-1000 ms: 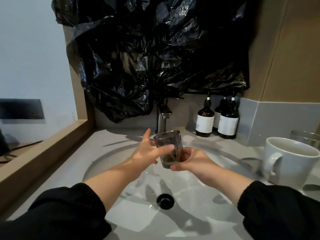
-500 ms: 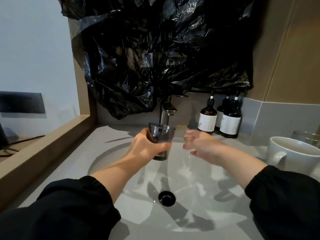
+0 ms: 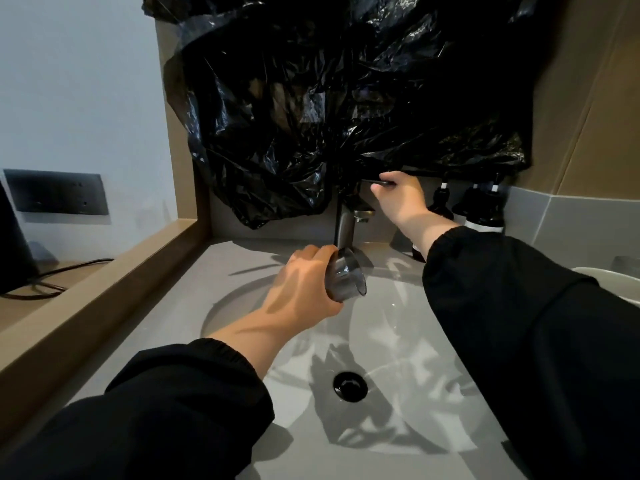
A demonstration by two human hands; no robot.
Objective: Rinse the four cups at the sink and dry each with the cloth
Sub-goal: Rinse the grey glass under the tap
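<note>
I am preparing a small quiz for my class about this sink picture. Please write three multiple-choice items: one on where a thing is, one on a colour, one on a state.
1. Where is the grey glass cup?
A. in the left hand, over the basin, near the faucet
B. on a high shelf
C. lying at the basin's bottom

2. What colour is the drain?
A. white
B. black
C. gold

3. What does the right hand do?
A. holds a sponge
B. rests in the basin
C. grips the faucet lever

Answers:
1 A, the fingers are curled round the cup.
2 B, it is a dark ring in the pale basin.
3 C, the fingers close on the thin lever.
</note>
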